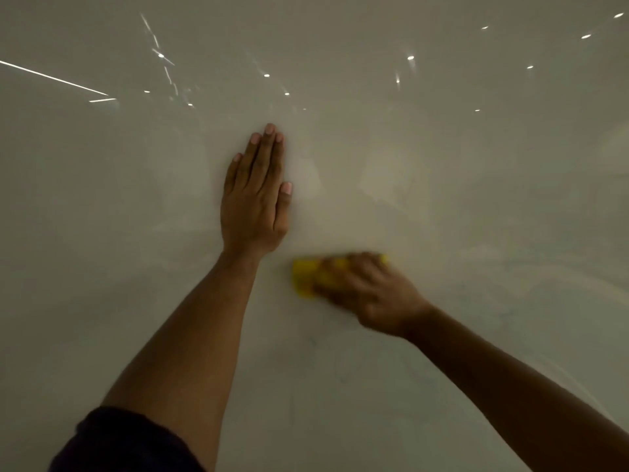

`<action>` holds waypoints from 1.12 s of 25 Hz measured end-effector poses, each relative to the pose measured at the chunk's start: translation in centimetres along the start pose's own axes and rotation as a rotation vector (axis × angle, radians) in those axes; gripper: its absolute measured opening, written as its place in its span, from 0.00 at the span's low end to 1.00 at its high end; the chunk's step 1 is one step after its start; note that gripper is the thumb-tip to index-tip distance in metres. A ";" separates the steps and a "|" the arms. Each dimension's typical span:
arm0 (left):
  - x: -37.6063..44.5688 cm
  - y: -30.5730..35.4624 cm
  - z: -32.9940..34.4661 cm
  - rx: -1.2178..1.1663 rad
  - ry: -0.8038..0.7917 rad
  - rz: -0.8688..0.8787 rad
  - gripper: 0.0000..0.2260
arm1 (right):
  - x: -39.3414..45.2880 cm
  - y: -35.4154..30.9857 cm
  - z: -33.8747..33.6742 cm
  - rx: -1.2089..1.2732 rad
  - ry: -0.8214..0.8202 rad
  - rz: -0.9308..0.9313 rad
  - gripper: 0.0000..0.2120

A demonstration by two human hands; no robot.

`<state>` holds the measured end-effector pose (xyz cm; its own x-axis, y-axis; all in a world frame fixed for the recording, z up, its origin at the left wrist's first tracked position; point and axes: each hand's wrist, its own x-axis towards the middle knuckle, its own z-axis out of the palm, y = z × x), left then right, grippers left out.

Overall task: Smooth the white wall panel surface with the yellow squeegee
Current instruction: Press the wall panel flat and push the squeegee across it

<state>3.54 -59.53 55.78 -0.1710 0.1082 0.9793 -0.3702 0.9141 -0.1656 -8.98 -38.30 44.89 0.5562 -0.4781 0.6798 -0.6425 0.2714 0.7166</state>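
Note:
The glossy white wall panel fills the whole view. My left hand lies flat against it, palm down, fingers straight and close together, pointing up. Lower and to the right, my right hand is blurred and grips the yellow squeegee, pressing it on the panel. Only the squeegee's left end and a small yellow tip at the right show past my fingers. The two hands are apart, with the squeegee just below and right of my left wrist.
Ceiling lights reflect as bright dots and streaks across the upper panel. A dark sleeve covers my left upper arm at the bottom left. Faint marks show on the lower panel surface.

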 end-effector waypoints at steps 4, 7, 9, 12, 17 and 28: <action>-2.0 -2.4 -0.4 0.040 -0.026 0.101 0.28 | 1.5 2.1 -0.3 -0.012 0.016 0.158 0.24; -2.8 -2.9 -0.7 0.030 -0.036 0.094 0.28 | 2.7 -1.9 1.3 0.046 0.003 -0.007 0.20; -3.0 -3.0 -0.7 0.019 -0.037 0.079 0.28 | 2.0 -2.2 1.1 0.082 -0.041 -0.357 0.16; -3.3 -3.2 -0.5 0.022 -0.018 0.071 0.28 | 2.2 2.0 0.9 0.033 0.040 0.004 0.21; -3.4 -3.0 -0.4 -0.011 0.010 0.027 0.28 | 3.4 2.0 0.7 -0.038 0.006 -0.115 0.23; -4.4 -6.5 -1.0 0.071 -0.033 -0.038 0.31 | 1.8 5.0 -1.4 -0.117 -0.066 -0.012 0.29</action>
<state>7.61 -65.53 52.62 -0.1853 0.0603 0.9808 -0.4402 0.8873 -0.1377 -10.43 -36.67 49.89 0.5252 -0.5345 0.6622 -0.5682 0.3590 0.7404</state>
